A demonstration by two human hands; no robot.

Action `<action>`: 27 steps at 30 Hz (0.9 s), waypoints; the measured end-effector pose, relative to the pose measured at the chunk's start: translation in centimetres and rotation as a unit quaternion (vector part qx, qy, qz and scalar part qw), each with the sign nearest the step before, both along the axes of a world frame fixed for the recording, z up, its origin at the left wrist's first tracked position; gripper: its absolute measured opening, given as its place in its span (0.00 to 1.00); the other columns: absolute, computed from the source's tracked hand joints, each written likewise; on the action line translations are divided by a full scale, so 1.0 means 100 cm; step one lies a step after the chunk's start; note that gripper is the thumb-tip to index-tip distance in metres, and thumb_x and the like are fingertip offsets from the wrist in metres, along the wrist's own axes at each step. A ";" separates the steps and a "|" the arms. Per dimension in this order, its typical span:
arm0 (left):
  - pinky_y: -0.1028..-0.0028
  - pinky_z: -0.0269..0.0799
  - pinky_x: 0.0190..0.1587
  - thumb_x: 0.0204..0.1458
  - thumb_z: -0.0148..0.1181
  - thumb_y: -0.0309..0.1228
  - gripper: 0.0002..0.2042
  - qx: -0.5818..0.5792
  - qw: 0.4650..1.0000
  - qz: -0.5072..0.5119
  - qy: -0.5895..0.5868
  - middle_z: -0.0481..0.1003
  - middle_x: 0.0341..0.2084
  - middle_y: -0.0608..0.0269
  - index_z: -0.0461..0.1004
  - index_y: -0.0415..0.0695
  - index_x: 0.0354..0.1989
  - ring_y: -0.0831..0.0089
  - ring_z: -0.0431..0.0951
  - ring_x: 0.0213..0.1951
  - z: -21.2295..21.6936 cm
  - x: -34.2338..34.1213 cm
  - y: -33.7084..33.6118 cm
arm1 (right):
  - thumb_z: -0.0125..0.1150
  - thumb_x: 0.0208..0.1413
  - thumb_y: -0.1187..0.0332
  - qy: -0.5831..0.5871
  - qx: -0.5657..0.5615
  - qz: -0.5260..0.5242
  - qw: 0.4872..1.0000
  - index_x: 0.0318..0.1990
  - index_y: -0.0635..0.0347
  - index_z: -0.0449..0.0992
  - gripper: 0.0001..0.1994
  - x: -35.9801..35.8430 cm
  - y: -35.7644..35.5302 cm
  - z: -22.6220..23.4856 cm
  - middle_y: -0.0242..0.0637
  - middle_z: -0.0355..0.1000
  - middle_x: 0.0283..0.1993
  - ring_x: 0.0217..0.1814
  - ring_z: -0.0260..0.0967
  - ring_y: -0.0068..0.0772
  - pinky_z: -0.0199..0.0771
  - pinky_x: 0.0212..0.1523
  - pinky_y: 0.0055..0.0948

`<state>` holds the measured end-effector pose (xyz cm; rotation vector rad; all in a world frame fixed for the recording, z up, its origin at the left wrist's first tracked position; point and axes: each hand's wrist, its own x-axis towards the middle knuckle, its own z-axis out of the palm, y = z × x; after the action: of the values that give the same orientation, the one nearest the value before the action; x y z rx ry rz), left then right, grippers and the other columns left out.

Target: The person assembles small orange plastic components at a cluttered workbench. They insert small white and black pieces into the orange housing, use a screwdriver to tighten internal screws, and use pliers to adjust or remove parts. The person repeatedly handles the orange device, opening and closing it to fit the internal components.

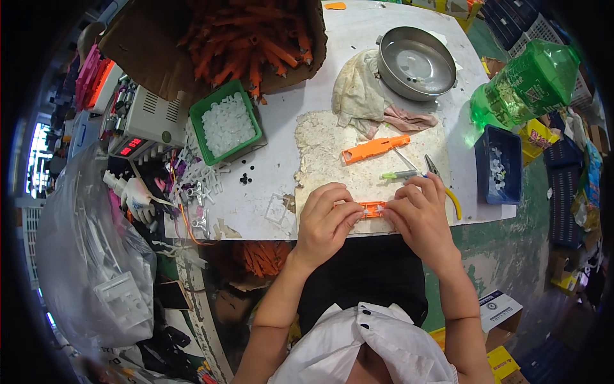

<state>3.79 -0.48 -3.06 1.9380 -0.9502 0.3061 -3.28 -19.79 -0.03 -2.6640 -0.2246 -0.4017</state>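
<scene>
My left hand (327, 216) and my right hand (422, 205) pinch the two ends of a small orange plastic shell (372, 209) at the table's near edge. Small whitish pieces show at both ends of it, by my fingertips; the fingers hide the rest. Just beyond lies a longer orange plastic shell (376, 148) on the worn, pale mat (313, 147). Between the two shells rests a slim tool with a green tip (390, 175). Yellow-handled pliers (454, 201) lie beside my right hand, partly covered by it.
A green tray (254, 142) of white plastic bits stands left, near small black pieces (245, 179). Behind it is a carton (150, 48) of orange parts. A metal bowl (409, 93), rag (358, 89), green bottle (527, 83) and blue bin (497, 192) stand to the right.
</scene>
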 end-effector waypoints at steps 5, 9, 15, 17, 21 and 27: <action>0.62 0.69 0.46 0.40 0.67 0.24 0.08 0.092 0.994 -0.017 -0.060 0.71 0.32 0.60 0.76 0.40 0.30 0.61 0.73 0.42 0.009 0.001 -0.005 | 0.65 0.48 0.67 0.038 0.004 0.048 0.998 0.30 0.58 0.78 0.05 0.010 -0.007 0.003 0.33 0.69 0.33 0.46 0.65 0.35 0.54 0.63 0.45; 0.59 0.68 0.51 0.42 0.65 0.26 0.08 0.205 0.968 -0.037 -0.140 0.71 0.33 0.60 0.75 0.40 0.31 0.62 0.72 0.44 0.019 0.001 -0.005 | 0.62 0.50 0.67 0.042 -0.008 0.083 0.996 0.29 0.58 0.77 0.05 0.015 -0.010 0.003 0.33 0.69 0.31 0.43 0.67 0.34 0.57 0.62 0.44; 0.57 0.65 0.56 0.41 0.58 0.27 0.07 0.316 0.917 -0.065 -0.236 0.70 0.32 0.59 0.75 0.38 0.29 0.65 0.71 0.45 0.037 0.005 -0.009 | 0.61 0.48 0.68 0.025 -0.026 0.118 0.992 0.29 0.59 0.74 0.05 0.019 -0.012 0.001 0.33 0.69 0.29 0.39 0.69 0.34 0.60 0.61 0.43; 0.58 0.65 0.56 0.42 0.56 0.28 0.07 0.328 0.909 -0.073 -0.246 0.69 0.30 0.59 0.74 0.38 0.27 0.65 0.71 0.44 0.038 0.006 -0.009 | 0.60 0.48 0.69 0.016 -0.032 0.123 0.992 0.29 0.59 0.73 0.05 0.020 -0.011 0.001 0.33 0.68 0.29 0.39 0.69 0.33 0.60 0.61 0.43; 0.64 0.68 0.54 0.42 0.55 0.27 0.06 0.350 0.908 -0.095 -0.210 0.68 0.26 0.60 0.73 0.39 0.27 0.66 0.73 0.38 0.036 0.008 -0.011 | 0.62 0.50 0.68 0.000 -0.035 0.120 0.992 0.29 0.58 0.74 0.05 0.020 -0.011 -0.003 0.32 0.67 0.27 0.36 0.68 0.33 0.62 0.59 0.42; 0.67 0.74 0.48 0.42 0.59 0.25 0.08 0.327 0.924 -0.108 -0.166 0.69 0.27 0.57 0.71 0.38 0.31 0.63 0.76 0.32 0.036 0.009 -0.008 | 0.63 0.50 0.68 -0.020 -0.025 0.119 0.992 0.30 0.57 0.74 0.05 0.018 -0.011 -0.007 0.31 0.67 0.27 0.35 0.68 0.32 0.62 0.59 0.42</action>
<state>4.69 -1.25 0.54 2.3892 -1.6377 0.2039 -1.46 -20.88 -0.72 -2.6388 -0.5645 -0.3776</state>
